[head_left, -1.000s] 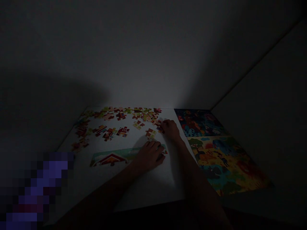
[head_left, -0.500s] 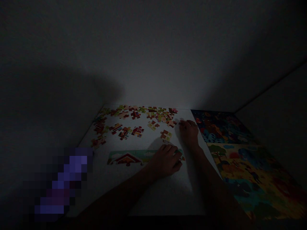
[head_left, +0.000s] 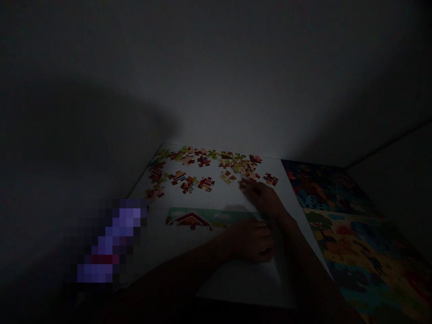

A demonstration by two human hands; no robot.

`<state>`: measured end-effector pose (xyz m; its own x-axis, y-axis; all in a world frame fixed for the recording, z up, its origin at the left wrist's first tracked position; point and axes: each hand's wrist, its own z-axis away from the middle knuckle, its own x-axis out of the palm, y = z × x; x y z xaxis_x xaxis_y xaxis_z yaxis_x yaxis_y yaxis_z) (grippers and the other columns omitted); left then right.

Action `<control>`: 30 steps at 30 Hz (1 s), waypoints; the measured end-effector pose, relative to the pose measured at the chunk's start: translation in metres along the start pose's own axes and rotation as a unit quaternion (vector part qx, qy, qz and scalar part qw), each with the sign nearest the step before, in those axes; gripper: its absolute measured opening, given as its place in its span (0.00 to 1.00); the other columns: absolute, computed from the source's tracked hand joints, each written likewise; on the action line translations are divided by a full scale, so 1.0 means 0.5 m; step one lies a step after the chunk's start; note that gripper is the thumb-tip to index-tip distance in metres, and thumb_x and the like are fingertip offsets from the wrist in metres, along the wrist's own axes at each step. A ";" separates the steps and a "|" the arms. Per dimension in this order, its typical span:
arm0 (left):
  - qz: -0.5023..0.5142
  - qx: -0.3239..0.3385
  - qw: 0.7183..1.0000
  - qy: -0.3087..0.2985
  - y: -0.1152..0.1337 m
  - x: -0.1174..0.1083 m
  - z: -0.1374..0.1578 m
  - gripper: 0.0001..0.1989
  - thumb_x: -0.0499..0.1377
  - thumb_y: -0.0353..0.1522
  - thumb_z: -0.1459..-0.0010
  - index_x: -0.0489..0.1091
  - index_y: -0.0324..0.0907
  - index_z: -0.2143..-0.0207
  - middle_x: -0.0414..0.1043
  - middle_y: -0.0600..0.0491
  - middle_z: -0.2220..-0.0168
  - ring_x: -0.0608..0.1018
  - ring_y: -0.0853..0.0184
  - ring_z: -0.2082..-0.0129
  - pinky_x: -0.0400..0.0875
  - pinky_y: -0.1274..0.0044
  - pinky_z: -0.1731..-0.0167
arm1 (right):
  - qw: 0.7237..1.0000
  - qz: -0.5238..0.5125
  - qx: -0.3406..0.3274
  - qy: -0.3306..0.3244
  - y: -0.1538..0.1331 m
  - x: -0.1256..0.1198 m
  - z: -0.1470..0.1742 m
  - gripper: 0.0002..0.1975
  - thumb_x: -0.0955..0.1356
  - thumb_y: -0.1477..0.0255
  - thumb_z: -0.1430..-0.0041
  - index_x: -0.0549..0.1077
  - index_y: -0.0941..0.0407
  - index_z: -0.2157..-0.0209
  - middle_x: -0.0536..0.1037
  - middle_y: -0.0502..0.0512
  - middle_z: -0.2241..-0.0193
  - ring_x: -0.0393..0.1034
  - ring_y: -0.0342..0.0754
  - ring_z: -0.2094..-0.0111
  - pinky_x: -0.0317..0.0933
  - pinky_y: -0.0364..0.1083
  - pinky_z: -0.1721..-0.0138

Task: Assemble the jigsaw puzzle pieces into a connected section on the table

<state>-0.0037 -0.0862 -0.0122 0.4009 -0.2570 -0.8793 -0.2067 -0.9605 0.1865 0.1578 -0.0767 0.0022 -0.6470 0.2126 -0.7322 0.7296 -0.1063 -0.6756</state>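
Note:
My right hand [head_left: 261,194] reaches over the white table, fingers pinched together at the spot where a brown and yellow puzzle piece lay; the hand now covers that piece. Near the right end of a joined puzzle strip [head_left: 221,219] rests my left hand [head_left: 254,240], fingers loosely bent and thumb apart, with nothing visible in it. The strip shows a red barn roof against green and sky, its right end partly hidden by my left hand and arm. A loose puzzle piece [head_left: 227,177] lies just left of my right fingertips, and a dark red piece [head_left: 271,178] lies beyond the hand.
Several loose pieces [head_left: 189,157] spread along the table's far and left edges. A barn-door piece [head_left: 206,183] lies mid-table. On the right are two picture sheets, one dark [head_left: 317,182] and one yellow with animals [head_left: 367,256]. A pale wall [head_left: 216,90] rises behind. The light is dim.
My right hand has moved left from the dark red piece, which now lies uncovered, onto the brown and yellow piece. My left hand has drawn back slightly towards me. The view has shifted.

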 end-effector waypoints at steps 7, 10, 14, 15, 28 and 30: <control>0.000 -0.066 0.998 -0.019 -0.003 -0.010 0.000 0.11 0.53 0.35 0.36 0.74 0.39 0.63 0.75 0.49 0.61 0.74 0.62 0.59 0.67 0.71 0.55 | 0.989 0.121 -0.032 0.078 0.049 0.004 -0.021 0.20 0.68 0.66 0.43 0.75 0.56 0.50 0.75 0.64 0.50 0.66 0.59 0.46 0.58 0.56 0.44; 0.003 -0.114 0.993 -0.024 -0.007 -0.013 0.005 0.13 0.57 0.36 0.38 0.72 0.37 0.56 0.73 0.46 0.53 0.72 0.59 0.52 0.66 0.69 0.49 | 0.993 0.092 -0.044 0.056 0.033 0.006 -0.017 0.16 0.66 0.66 0.39 0.76 0.56 0.52 0.77 0.62 0.54 0.69 0.56 0.50 0.60 0.55 0.46; 0.026 -0.117 0.993 -0.021 -0.011 -0.013 0.005 0.18 0.59 0.37 0.39 0.69 0.37 0.50 0.70 0.44 0.49 0.69 0.57 0.46 0.62 0.68 0.43 | 0.996 0.065 -0.051 0.044 0.005 0.001 -0.011 0.13 0.66 0.68 0.38 0.77 0.56 0.55 0.78 0.60 0.54 0.70 0.54 0.51 0.61 0.51 0.46; 0.033 -0.113 0.993 -0.023 -0.011 -0.012 0.004 0.18 0.59 0.37 0.39 0.69 0.36 0.50 0.71 0.44 0.50 0.69 0.57 0.46 0.62 0.68 0.42 | 0.997 0.052 -0.055 0.034 -0.002 0.000 -0.009 0.13 0.65 0.67 0.37 0.78 0.55 0.55 0.78 0.59 0.54 0.70 0.53 0.51 0.61 0.51 0.47; 0.024 -0.155 0.985 -0.079 -0.001 0.018 0.013 0.30 0.53 0.42 0.36 0.58 0.37 0.36 0.69 0.45 0.43 0.73 0.56 0.45 0.68 0.68 0.46 | 0.974 -0.054 -0.173 -0.136 -0.104 0.042 0.037 0.13 0.67 0.72 0.39 0.77 0.55 0.53 0.78 0.58 0.54 0.71 0.50 0.50 0.63 0.51 0.46; -0.032 -0.163 0.985 -0.051 -0.005 0.035 0.008 0.31 0.52 0.43 0.36 0.55 0.44 0.34 0.63 0.52 0.37 0.66 0.58 0.38 0.66 0.70 0.45 | 0.966 -0.064 -0.184 -0.167 -0.127 0.054 0.037 0.14 0.67 0.72 0.38 0.76 0.54 0.51 0.77 0.56 0.52 0.71 0.49 0.50 0.64 0.50 0.47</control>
<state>0.0004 -0.0877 -0.0299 0.3096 -0.1989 -0.9298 0.1209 -0.9617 0.2460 0.0897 -0.0821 0.0238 -0.7279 -0.1307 -0.6732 0.6282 0.2665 -0.7310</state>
